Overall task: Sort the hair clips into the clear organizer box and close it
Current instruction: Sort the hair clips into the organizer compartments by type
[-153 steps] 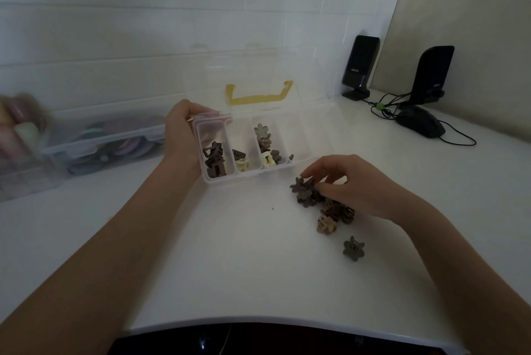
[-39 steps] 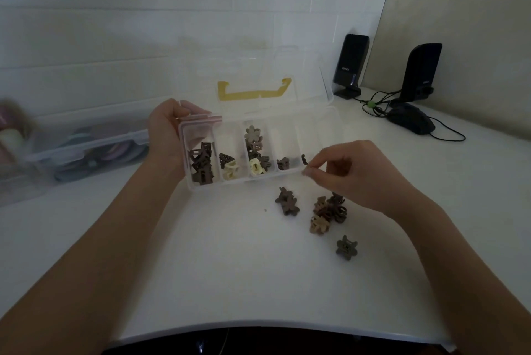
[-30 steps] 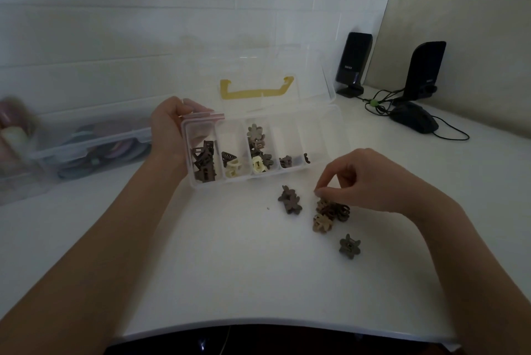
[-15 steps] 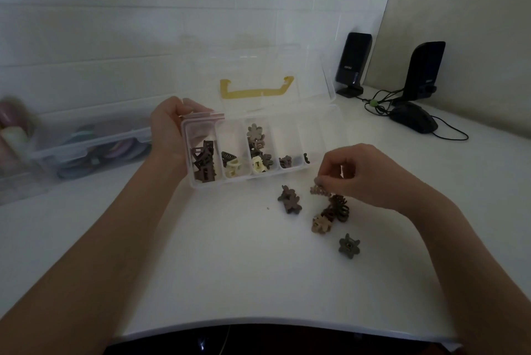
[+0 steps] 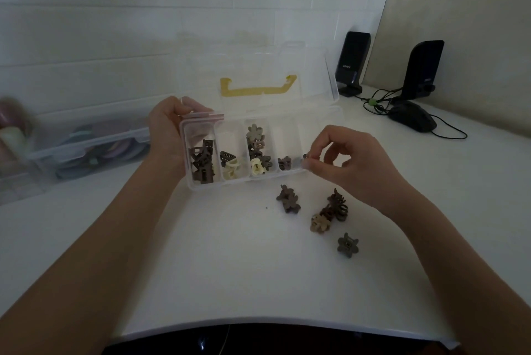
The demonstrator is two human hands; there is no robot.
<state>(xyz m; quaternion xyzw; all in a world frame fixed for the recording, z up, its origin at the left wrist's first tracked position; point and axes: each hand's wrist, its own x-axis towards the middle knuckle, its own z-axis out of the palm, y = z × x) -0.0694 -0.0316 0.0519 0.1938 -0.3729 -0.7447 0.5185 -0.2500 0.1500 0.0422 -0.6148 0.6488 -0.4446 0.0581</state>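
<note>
The clear organizer box (image 5: pixel 201 185) is tilted toward me, its lid with a yellow handle (image 5: pixel 257 89) standing open behind. My left hand (image 5: pixel 166 133) grips the box's left end. Brown and cream hair clips (image 5: pixel 202 163) lie in its left compartments. My right hand (image 5: pixel 349 162) hovers at the box's right front corner, thumb and forefinger pinched on a small dark clip (image 5: pixel 305 157). Loose clips lie on the white table: a brown pair (image 5: pixel 288 199), a small heap (image 5: pixel 333 208), a tan one (image 5: pixel 318 224) and a grey flower clip (image 5: pixel 347 245).
A clear bin of pastel items (image 5: pixel 94 145) stands at the left against the tiled wall. At the back right are two black speakers (image 5: pixel 352 63), a black mouse (image 5: pixel 412 120) and cables. The table's front edge (image 5: pixel 273 323) runs close to me.
My right hand picked a clip from the heap and rose up and left to the box's right front corner. My left hand still holds the box.
</note>
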